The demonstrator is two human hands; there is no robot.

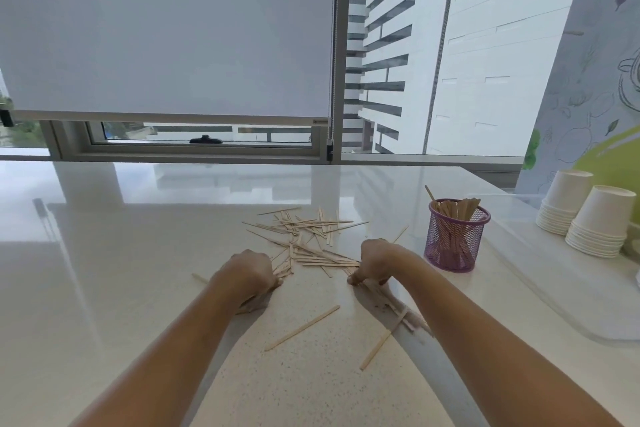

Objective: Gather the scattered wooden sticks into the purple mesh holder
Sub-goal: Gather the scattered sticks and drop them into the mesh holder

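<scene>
Several thin wooden sticks [308, 234] lie scattered in a loose pile on the pale speckled counter [138, 253]. The purple mesh holder [456, 236] stands upright to the right of the pile, with several sticks inside it. My left hand [251, 272] is at the pile's near left edge, fingers curled down round a few sticks. My right hand [379, 262] is at the pile's near right edge, fingertips curled onto stick ends against the counter. Two loose sticks [302, 327] lie nearer to me, between my forearms.
Two stacks of upside-down white paper cups [588, 218] stand at the right on a clear plastic tray lid [554, 288]. A window with a lowered blind [166, 28] runs along the counter's far edge.
</scene>
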